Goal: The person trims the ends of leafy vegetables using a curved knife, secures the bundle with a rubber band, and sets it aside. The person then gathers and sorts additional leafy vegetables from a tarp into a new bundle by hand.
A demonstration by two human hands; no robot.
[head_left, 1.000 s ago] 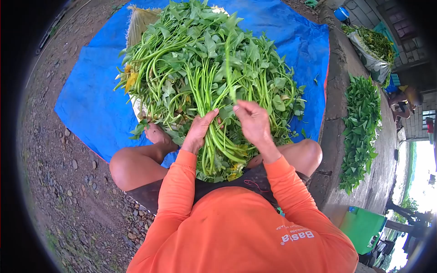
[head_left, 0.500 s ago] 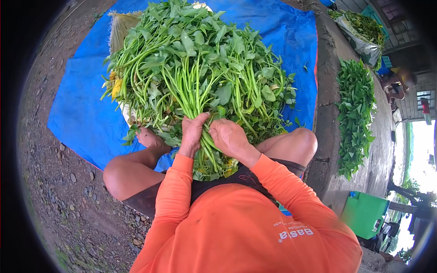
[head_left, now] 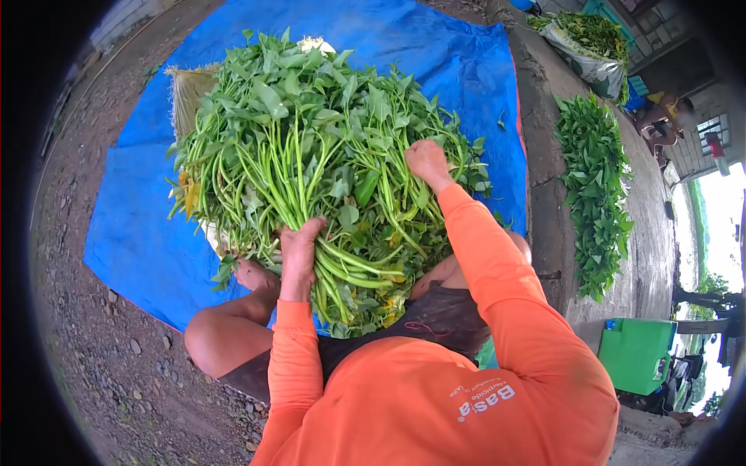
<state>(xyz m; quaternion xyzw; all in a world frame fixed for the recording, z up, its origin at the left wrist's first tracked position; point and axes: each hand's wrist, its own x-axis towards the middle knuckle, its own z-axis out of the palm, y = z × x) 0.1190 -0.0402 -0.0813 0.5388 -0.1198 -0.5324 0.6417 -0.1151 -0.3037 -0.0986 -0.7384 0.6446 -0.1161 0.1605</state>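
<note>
My left hand (head_left: 301, 248) is wrapped round the long green stalks of a bunch of water spinach (head_left: 289, 182). The bunch's leaves fan away from me and its cut ends stick out to the right of my fist. At the right side of the heap of water spinach (head_left: 373, 116), my right hand (head_left: 429, 163) is closed among the greens. Its fingertips are hidden, so what it holds cannot be made out. Some yellow leaves (head_left: 188, 194) show at the heap's left edge.
Under the heap lies a blue tarp (head_left: 132, 179), with a sack (head_left: 190, 97) at the heap's far left. To the right are a row of greens (head_left: 594, 194) on concrete, a filled white sack (head_left: 587, 58) and a green box (head_left: 639, 353). A person (head_left: 664, 120) sits farther off.
My right hand has left the bunch and reached forward and right to the heap. My left hand, still gripping the bunch, has shifted left and toward me.
</note>
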